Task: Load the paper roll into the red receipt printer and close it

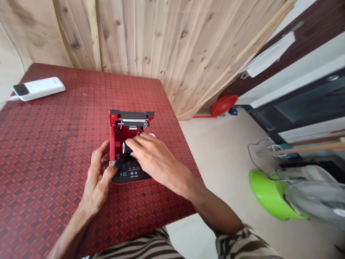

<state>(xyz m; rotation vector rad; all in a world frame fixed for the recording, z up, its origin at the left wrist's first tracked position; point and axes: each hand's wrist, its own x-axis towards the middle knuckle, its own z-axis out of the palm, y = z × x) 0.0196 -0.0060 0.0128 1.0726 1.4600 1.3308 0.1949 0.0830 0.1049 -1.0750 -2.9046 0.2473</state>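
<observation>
A small red and black label printer (132,171) lies on the table with its lid (132,117) raised, showing a roller and metal bar under the lid. My left hand (97,176) grips the printer's left side, thumb on the front edge by the black button panel. Between the fingers of my right hand (155,158) is a black roll with a white core (126,148), lying in or just over the red compartment. My fingers cover most of the roll, so whether it touches the compartment floor cannot be seen. Something small and white (152,135) shows behind my right hand.
The table (54,136) has a red patterned cover and meets a wooden plank wall (151,39). A white power-bank-like device (40,89) with a cable lies at the far left. On the floor to the right are a green tub (269,194) and a red basin (223,105).
</observation>
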